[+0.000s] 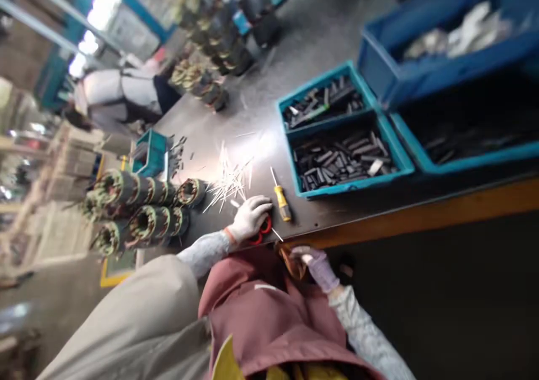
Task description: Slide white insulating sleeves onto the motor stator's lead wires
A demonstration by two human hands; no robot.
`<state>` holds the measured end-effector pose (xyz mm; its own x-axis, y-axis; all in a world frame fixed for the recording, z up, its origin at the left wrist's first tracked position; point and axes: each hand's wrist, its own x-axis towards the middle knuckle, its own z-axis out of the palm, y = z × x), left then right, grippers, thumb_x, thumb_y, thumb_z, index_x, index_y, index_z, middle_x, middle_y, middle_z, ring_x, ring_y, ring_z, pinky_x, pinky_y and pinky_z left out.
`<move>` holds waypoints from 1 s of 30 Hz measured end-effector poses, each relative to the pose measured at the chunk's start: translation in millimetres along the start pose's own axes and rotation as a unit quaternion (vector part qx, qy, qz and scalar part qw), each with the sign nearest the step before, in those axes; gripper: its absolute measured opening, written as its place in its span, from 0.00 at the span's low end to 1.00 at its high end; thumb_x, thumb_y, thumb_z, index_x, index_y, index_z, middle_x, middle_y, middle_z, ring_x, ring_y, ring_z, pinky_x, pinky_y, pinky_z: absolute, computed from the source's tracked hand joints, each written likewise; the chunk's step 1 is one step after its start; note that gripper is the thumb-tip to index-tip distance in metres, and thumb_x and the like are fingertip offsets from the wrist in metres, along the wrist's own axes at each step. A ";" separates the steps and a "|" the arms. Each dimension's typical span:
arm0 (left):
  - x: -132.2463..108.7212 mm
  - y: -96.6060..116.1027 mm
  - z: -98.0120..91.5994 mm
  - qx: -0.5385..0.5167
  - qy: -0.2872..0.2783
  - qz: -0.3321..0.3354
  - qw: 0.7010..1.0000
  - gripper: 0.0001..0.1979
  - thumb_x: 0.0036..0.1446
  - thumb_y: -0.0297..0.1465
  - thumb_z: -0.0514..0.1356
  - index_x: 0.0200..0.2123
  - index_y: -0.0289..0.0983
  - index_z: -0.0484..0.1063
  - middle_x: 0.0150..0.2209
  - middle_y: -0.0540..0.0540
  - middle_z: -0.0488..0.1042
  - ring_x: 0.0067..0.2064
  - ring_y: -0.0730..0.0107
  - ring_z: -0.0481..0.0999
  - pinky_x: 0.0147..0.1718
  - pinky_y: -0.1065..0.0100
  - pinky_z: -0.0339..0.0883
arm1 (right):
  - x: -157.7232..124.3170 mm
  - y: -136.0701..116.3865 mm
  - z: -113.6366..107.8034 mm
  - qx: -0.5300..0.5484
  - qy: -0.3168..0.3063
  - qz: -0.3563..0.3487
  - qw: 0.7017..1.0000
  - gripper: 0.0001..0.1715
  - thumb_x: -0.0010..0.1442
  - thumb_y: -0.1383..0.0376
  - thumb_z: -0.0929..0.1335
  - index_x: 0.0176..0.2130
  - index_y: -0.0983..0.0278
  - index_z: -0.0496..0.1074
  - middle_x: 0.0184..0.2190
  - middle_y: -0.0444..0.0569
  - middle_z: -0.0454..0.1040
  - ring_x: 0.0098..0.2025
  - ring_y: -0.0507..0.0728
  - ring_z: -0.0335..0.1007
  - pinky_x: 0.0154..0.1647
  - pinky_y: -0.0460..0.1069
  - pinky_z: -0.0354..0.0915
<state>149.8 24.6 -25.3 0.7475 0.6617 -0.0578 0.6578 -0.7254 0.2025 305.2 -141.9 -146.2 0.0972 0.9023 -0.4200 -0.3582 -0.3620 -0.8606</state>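
My left hand [251, 218], in a white glove, lies at the bench's near edge, its fingers curled over red-handled scissors [266, 224]. The red loops show beside the palm; the blades are mostly hidden. Just right of it a yellow-and-black screwdriver [282, 203] lies with its shaft pointing away. Beyond the fingers is a loose pile of thin white sticks [229, 181]. My right hand [315, 265], in a pale purple glove, is below the bench edge by my lap. Its fingers are bent but apart, near a blurred brown item [293, 262].
Teal bins [349, 186] of small dark pieces stand right, beside a blue bin [381, 68] holding white material. Ring-shaped wound parts [145, 223] are stacked left, near a small teal box [155, 152]. More stacks [202, 85] stand farther back. Another person [122, 96] bends at the far left.
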 end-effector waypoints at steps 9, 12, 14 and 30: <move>-18.3 17.4 -30.3 -0.124 0.030 -0.087 0.988 0.24 0.59 0.31 0.61 0.60 0.38 0.69 0.66 0.40 0.64 0.68 0.50 0.58 0.69 0.41 0.44 | -14.1 -203.9 75.4 -0.179 -0.110 -0.074 0.975 0.19 0.52 0.64 0.69 0.45 0.63 0.76 0.48 0.55 0.76 0.46 0.58 0.75 0.38 0.48 0.73; -55.5 -4.5 -31.4 -0.146 0.043 -0.148 0.977 0.28 0.57 0.29 0.62 0.61 0.37 0.67 0.65 0.39 0.65 0.67 0.50 0.60 0.68 0.42 0.49 | 52.8 -223.0 93.2 -0.277 -0.027 -0.094 0.956 0.24 0.60 0.66 0.61 0.55 0.68 0.70 0.55 0.59 0.71 0.54 0.60 0.71 0.55 0.55 0.70; -60.3 -32.7 -32.5 -0.153 0.067 -0.206 0.964 0.27 0.59 0.28 0.59 0.62 0.36 0.66 0.65 0.38 0.65 0.67 0.54 0.61 0.68 0.49 0.54 | 78.6 -219.2 101.1 -0.331 0.027 -0.105 0.937 0.25 0.61 0.68 0.62 0.56 0.73 0.69 0.59 0.64 0.67 0.62 0.62 0.64 0.66 0.59 0.61; 98.4 -118.3 -85.8 -0.114 0.083 -0.169 0.975 0.33 0.64 0.40 0.56 0.68 0.34 0.57 0.72 0.36 0.49 0.72 0.46 0.46 0.70 0.47 0.44 | 38.6 -105.3 71.6 -0.746 0.004 -0.198 0.635 0.28 0.63 0.73 0.65 0.60 0.61 0.70 0.61 0.59 0.67 0.55 0.63 0.66 0.55 0.60 0.67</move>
<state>137.6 191.8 28.9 0.4537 0.8911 -0.0034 0.8121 -0.4119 0.4134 280.2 -52.2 -51.2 -0.0878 0.9929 -0.0807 0.9752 0.0691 -0.2104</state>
